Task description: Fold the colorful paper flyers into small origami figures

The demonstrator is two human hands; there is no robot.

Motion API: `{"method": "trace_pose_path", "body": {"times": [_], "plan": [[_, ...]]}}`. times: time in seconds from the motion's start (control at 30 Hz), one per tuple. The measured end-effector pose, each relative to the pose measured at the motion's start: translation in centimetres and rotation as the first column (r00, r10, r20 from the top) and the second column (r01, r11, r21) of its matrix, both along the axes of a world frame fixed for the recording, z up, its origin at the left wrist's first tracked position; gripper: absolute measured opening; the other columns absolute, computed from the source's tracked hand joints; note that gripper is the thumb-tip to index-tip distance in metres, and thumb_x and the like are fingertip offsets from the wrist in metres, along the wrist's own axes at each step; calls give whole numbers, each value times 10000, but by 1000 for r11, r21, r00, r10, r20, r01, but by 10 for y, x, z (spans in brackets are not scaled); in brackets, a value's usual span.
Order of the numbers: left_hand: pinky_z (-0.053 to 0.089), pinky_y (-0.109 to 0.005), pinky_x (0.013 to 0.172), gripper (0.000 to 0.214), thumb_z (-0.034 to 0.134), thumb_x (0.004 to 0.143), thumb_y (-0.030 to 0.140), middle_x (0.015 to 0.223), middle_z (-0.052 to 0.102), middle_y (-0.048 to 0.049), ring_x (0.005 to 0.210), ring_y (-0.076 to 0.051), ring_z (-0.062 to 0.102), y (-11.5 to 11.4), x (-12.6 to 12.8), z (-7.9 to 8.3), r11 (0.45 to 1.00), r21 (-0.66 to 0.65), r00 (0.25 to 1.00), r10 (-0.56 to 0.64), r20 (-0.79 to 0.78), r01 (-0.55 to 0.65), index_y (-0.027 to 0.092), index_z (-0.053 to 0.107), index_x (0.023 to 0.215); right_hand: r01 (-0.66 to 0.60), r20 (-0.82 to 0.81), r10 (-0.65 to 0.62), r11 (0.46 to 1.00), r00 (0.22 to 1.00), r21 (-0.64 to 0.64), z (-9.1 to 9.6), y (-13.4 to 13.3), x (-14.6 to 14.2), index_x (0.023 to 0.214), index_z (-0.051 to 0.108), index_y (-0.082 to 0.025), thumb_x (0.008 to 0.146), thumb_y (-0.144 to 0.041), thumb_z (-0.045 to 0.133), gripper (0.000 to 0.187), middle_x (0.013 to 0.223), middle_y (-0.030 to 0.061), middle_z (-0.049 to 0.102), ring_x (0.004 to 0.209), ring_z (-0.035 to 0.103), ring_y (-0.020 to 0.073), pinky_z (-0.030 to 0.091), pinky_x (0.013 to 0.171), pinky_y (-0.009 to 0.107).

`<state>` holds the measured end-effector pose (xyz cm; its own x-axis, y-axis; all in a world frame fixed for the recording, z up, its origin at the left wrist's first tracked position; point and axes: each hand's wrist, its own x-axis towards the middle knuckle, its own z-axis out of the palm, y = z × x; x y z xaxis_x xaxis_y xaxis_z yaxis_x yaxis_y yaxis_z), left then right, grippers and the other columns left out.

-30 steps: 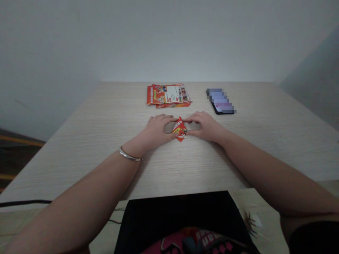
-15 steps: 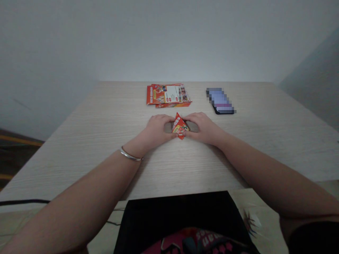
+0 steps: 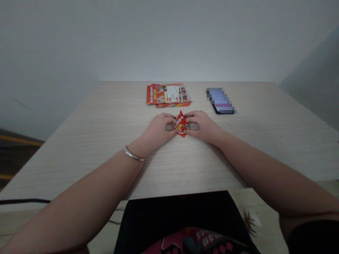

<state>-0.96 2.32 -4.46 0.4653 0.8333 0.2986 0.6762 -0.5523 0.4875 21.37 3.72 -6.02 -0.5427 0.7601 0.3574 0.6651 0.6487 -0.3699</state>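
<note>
Paper [image 3: 182, 123]: it was small, bright red and roughly diamond-shaped, with its sharpest tip aimed away from the person and a blunter one toward them
Print: white characters slanted along its left part, a yellow patch sat below them, and a little multicoloured figure showed at the right
Folds: it seemed creased into layers, but it was too small in the view to count them fairly
Place: it was between the two hands, on the near side of the stack [image 3: 158, 95] and apart from it
Left hand [image 3: 158, 129]: it pinched the paper at its left side, thumb nearer the person and fingers beyond, with a rounded gap between them
Right hand [image 3: 205, 127]: it gripped the paper's right side in the same way, its thumb close to the left thumb and its fingers curved in from above
Spread: both hands were partly curled, neither clenched nor let go
Left forearm [image 3: 87, 187]: it rose slantwise from the lower left over the table [image 3: 169, 162], a silver bracelet [image 3: 134, 155] round the wrist
Right forearm [image 3: 265, 169]: it came in slantwise from the lower right, below a black sleeve [image 3: 315, 236]
Phone [image 3: 221, 101]: it lay beyond the right hand, well apart from the paper and to the right of the stack
</note>
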Motion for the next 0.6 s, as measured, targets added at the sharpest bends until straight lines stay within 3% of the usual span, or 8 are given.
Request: {"method": "trace_pose_path", "body": {"times": [0.17, 0.27, 0.37, 0.6], "plan": [[519, -431, 1039, 96, 670, 904, 206, 1119, 766, -63, 1075, -223, 686, 2, -2, 2, 988, 85, 987, -116, -115, 126, 203, 765, 898, -102, 65, 102, 995, 993, -4, 10, -2, 1, 965, 817, -259, 866, -241, 730, 133, 1123, 44, 795, 1079, 696, 236, 470, 1022, 442], [522, -420, 1035, 205, 587, 939, 162, 1105, 776, -66, 1048, -220, 697, -1, -4, 8, 967, 81, 948, -216, -235, 240, 199, 782, 993, -115, 134, 116, 993, 984, -18, 16, -7, 3, 1023, 820, -272, 897, -188, 662, 219, 1127, 33, 801, 1061, 704, 225, 504, 993, 417], [515, -420, 1064, 298, 516, 969, 163, 1229, 750, -82, 1108, -228, 689, -9, -7, 17, 953, 33, 899, -272, -343, 301, 198, 771, 1121, -101, 198, 103, 995, 975, -23, 21, -15, 6, 1107, 806, -284, 900, -162, 630, 298, 1215, 23, 779, 1115, 695, 237, 520, 1004, 418], [462, -454, 1134, 384, 492, 991, 237, 1371, 669, -158, 1245, -284, 632, -19, -9, 20, 948, 45, 836, -255, -486, 315, 121, 672, 1310, -128, 281, 123, 992, 952, 0, 25, -21, 4, 1272, 728, -166, 912, -131, 548, 404, 1363, 111, 703, 1240, 663, 256, 487, 1110, 449]]}}
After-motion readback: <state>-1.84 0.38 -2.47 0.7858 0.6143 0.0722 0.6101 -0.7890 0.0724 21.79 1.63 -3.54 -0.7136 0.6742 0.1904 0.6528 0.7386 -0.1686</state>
